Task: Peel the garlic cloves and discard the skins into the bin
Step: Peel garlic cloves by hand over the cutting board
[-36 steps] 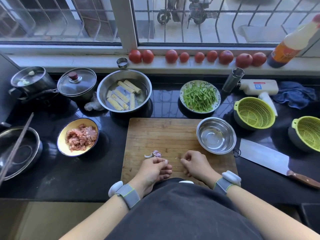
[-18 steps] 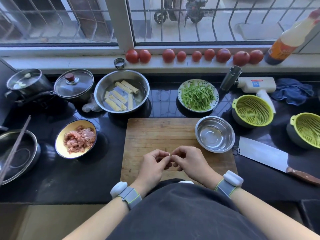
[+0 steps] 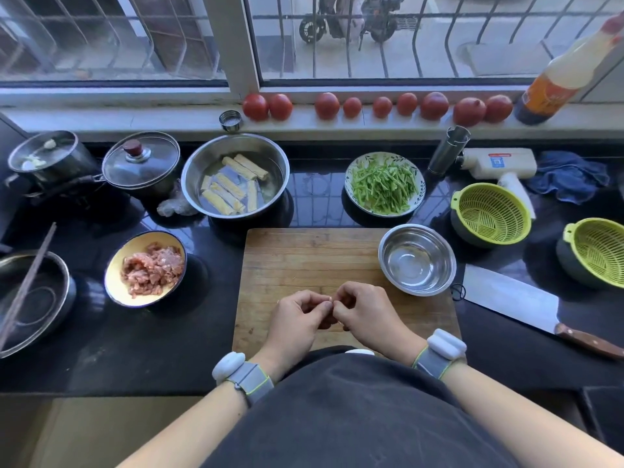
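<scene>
Over the near part of the wooden cutting board (image 3: pixel 304 255), my left hand (image 3: pixel 297 319) and my right hand (image 3: pixel 364 312) meet fingertip to fingertip. Both pinch a small garlic clove (image 3: pixel 330 299), of which only a pale sliver shows between the fingers. The rest of the clove and any loose skin are hidden under my hands. No bin is in view.
An empty steel bowl (image 3: pixel 417 260) sits on the board's right corner, a cleaver (image 3: pixel 506 295) right of it. A yellow bowl of minced meat (image 3: pixel 147 268) stands left of the board. Behind are a steel bowl with tofu sticks (image 3: pixel 234 175), a plate of green strips (image 3: pixel 385 184) and two green colanders (image 3: pixel 491 212).
One second ago my hands were apart with a garlic piece lying on the board by my left hand. They have come together on the clove and stay joined now.
</scene>
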Available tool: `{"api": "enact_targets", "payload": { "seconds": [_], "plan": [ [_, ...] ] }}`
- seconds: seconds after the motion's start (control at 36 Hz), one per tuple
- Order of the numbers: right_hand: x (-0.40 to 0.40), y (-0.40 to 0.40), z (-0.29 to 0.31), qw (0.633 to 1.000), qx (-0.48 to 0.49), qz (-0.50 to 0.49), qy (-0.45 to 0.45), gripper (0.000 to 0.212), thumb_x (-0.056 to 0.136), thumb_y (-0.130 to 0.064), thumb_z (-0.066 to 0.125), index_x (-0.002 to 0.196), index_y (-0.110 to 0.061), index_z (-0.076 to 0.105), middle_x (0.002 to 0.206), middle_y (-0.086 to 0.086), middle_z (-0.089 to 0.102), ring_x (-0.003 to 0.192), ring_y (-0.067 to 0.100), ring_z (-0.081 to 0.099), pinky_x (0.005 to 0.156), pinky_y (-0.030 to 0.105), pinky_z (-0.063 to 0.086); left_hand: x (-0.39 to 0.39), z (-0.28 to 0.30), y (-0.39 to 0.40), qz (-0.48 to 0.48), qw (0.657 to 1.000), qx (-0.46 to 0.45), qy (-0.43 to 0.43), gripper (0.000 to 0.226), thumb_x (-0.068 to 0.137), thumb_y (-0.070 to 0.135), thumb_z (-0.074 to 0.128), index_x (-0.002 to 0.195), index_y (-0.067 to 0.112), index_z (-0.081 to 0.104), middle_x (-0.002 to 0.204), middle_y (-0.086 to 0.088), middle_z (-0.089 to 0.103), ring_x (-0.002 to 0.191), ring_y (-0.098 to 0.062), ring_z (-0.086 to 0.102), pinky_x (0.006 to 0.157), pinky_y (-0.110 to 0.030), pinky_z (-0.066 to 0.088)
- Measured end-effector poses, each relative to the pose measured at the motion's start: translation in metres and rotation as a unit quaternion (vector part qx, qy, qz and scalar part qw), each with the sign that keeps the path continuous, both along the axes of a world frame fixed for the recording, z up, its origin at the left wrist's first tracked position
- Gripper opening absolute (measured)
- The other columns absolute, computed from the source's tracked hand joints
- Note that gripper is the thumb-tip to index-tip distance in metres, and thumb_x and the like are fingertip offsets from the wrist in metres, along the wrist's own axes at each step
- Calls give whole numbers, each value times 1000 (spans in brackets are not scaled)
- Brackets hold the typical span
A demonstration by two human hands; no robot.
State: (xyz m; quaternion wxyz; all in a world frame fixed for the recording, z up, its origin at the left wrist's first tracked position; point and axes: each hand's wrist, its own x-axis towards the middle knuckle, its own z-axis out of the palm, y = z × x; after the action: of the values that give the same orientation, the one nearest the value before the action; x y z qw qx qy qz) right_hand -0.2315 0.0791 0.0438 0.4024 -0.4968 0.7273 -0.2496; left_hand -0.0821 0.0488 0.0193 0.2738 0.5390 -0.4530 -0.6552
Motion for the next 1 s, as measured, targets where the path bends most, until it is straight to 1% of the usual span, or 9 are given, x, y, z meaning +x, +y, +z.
{"api": "enact_targets", "payload": {
  "seconds": [0.17, 0.28, 0.33, 0.42, 0.53, 0.67, 0.81, 0.92, 1.0],
  "plan": [
    [-2, -1, -2, 1000, 14, -26, -7, 12, 81, -24, 63, 70, -20, 65, 64, -3, 63, 63, 21, 63, 67, 46, 59, 2, 4, -1, 62, 981, 147, 110, 8, 95, 1, 62, 97, -1, 70, 82, -15, 72, 70, -22, 69, 70, -31, 60],
    [-9, 1, -13, 995, 87, -46, 29, 32, 89, -31, 51, 65, -12, 62, 60, 1, 63, 64, 29, 62, 69, 50, 58, 4, 1, 0, 69, 975, 175, 114, 8, 94, 1, 63, 95, 0, 71, 79, -11, 71, 66, -19, 68, 67, -27, 59],
    [-10, 3, -16, 995, 92, -37, 19, 24, 94, -22, 52, 74, -18, 66, 71, 1, 68, 64, 24, 64, 65, 46, 59, 4, 0, 1, 65, 980, 160, 98, 8, 93, -1, 64, 92, 1, 72, 78, -11, 70, 64, -17, 67, 67, -26, 59],
    [-7, 3, -7, 992, 74, -54, -83, 11, 94, -8, 59, 94, -14, 69, 86, 11, 70, 66, 18, 66, 56, 35, 60, 4, -1, 0, 60, 987, 128, 82, 9, 91, -5, 65, 89, 1, 72, 75, -11, 68, 64, -17, 66, 66, -25, 57],
    [-3, 2, -1, 981, 61, -64, -174, 6, 92, -11, 70, 88, -7, 72, 82, 20, 72, 66, 18, 67, 65, 45, 64, 4, 1, 0, 50, 993, 83, 69, 7, 88, -6, 68, 92, -1, 71, 73, -10, 71, 67, -17, 66, 68, -26, 56],
    [-4, 3, -4, 982, 48, -64, -173, 5, 91, -12, 72, 88, -10, 76, 81, 14, 74, 67, 17, 67, 68, 43, 64, 4, -1, -1, 29, 999, 25, 37, 7, 85, -6, 73, 90, -1, 72, 76, -12, 71, 73, -20, 66, 71, -28, 56],
    [-6, 3, -4, 983, 43, -50, -171, 5, 92, -13, 71, 89, -12, 75, 81, 12, 74, 69, 19, 69, 67, 40, 64, 6, 2, -3, -4, 999, -35, -1, 7, 83, -1, 77, 88, -3, 72, 76, -19, 71, 68, -18, 65, 68, -29, 56],
    [-4, 3, -4, 976, 57, -50, -206, 11, 95, -3, 63, 92, -3, 74, 77, 15, 71, 67, 17, 66, 67, 36, 62, 8, -1, -2, -30, 996, -73, -42, 7, 85, 3, 76, 90, 7, 75, 73, -6, 74, 65, -18, 69, 68, -31, 56],
    [-2, 4, -3, 952, 80, -75, -286, 19, 98, 6, 52, 97, 2, 71, 78, 12, 68, 68, 18, 64, 66, 33, 59, 11, -5, -1, -62, 977, -175, -100, 16, 88, 7, 74, 99, 17, 79, 81, 2, 77, 75, -12, 73, 78, -34, 60]
  ]
}}
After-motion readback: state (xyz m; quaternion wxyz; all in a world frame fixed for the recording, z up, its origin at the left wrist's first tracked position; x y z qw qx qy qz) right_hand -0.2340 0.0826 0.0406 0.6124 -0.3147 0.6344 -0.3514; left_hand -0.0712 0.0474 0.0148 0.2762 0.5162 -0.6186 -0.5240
